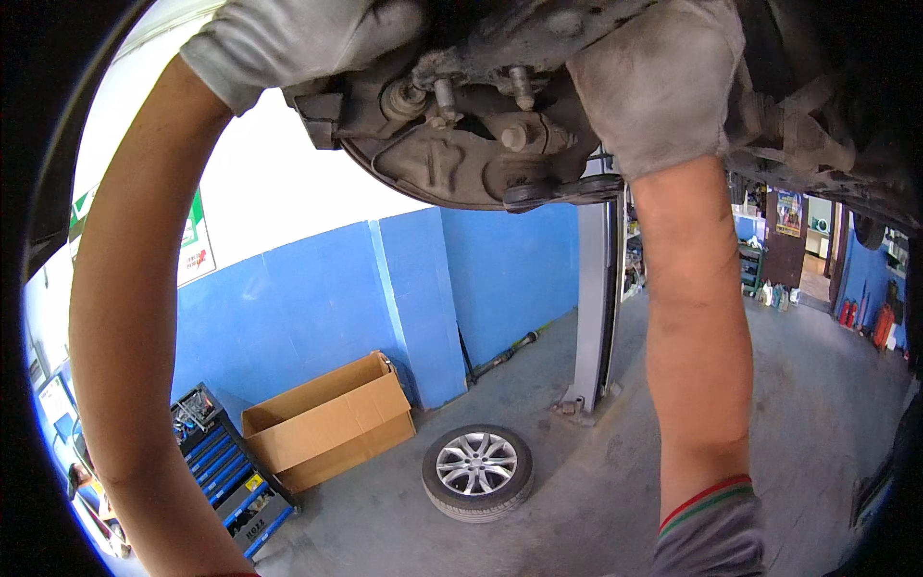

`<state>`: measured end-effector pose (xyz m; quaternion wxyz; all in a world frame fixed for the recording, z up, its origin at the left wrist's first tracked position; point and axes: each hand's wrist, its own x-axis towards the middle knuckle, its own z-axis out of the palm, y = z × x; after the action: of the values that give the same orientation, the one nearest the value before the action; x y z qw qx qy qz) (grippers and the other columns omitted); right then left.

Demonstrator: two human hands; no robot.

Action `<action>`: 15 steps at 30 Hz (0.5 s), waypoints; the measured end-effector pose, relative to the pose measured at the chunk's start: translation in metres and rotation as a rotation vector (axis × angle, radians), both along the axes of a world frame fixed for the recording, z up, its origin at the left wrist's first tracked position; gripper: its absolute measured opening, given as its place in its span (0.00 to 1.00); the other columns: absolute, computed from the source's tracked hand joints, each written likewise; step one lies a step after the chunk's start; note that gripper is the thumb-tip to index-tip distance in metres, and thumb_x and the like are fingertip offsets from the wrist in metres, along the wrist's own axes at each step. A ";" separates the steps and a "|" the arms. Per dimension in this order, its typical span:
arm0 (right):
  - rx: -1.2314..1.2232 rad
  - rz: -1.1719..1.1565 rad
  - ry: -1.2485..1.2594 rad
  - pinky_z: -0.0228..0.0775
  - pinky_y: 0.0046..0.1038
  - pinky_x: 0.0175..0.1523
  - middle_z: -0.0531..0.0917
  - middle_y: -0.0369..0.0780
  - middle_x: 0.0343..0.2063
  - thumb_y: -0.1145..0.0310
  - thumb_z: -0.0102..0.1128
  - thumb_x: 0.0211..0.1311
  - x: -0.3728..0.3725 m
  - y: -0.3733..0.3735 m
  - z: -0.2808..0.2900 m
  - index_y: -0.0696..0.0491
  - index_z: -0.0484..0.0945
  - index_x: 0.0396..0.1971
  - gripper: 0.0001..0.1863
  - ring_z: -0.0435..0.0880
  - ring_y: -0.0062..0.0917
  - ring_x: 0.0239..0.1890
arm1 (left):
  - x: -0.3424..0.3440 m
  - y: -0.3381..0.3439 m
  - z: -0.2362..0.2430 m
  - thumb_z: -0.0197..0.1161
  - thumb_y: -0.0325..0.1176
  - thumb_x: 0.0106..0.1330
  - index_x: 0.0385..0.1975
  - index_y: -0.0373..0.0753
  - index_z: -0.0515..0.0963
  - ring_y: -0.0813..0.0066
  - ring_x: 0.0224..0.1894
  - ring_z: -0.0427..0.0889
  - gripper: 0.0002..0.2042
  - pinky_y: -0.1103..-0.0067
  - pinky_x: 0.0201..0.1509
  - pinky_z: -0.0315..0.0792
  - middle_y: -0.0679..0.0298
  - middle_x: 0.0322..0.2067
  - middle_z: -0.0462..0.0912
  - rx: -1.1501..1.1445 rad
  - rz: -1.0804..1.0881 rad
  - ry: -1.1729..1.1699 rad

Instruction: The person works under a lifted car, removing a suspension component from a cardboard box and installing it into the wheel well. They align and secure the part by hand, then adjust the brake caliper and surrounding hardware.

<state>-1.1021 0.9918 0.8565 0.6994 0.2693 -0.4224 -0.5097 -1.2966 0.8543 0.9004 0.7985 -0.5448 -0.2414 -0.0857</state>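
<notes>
Both my hands wear grey work gloves and reach up to the underside of a raised car. My left hand [298, 43] is at the upper left, against the dirty suspension parts, its fingers cut off by the top edge or hidden. My right hand [663, 87] is on the right of the same parts, back toward me, fingers out of sight behind the palm. Between the hands is a brownish round brake shield [413, 173]. Bolts [445, 100] hang down in front of it, and a large bolt head [516, 137] sits lower. What either hand holds is hidden.
Below, a wheel with a tyre [478, 466] lies flat on the floor. Left of it stand an open cardboard box [332, 423] and a blue-drawered tool cabinet [226, 462]. A grey lift post [594, 308] rises behind. Red fire extinguishers [883, 325] stand far right.
</notes>
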 end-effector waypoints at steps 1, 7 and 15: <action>0.034 0.023 -0.049 0.77 0.37 0.51 0.88 0.48 0.34 0.80 0.56 0.61 0.000 0.002 0.005 0.64 0.84 0.34 0.07 0.85 0.40 0.39 | 0.000 0.002 -0.002 0.61 0.39 0.48 0.42 0.32 0.83 0.50 0.26 0.82 0.23 0.61 0.31 0.79 0.43 0.33 0.84 0.037 0.018 -0.008; 0.063 -0.130 -0.047 0.78 0.32 0.47 0.86 0.49 0.35 0.82 0.54 0.63 0.012 0.012 0.011 0.64 0.81 0.36 0.07 0.84 0.37 0.37 | 0.001 0.005 -0.010 0.61 0.36 0.47 0.41 0.31 0.83 0.48 0.29 0.82 0.21 0.60 0.37 0.80 0.42 0.34 0.84 0.031 -0.028 -0.003; -0.850 -0.357 0.208 0.75 0.41 0.60 0.84 0.54 0.50 0.73 0.53 0.69 0.040 0.055 -0.085 0.55 0.78 0.58 0.19 0.82 0.50 0.53 | -0.058 0.043 0.011 0.59 0.34 0.65 0.48 0.32 0.81 0.53 0.51 0.81 0.16 0.64 0.57 0.77 0.47 0.49 0.82 -0.039 -0.720 0.158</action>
<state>-1.0618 1.0469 0.7716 0.6878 -0.1701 -0.5609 -0.4281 -1.3545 0.8977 0.9116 0.7226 -0.6151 0.0266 -0.3143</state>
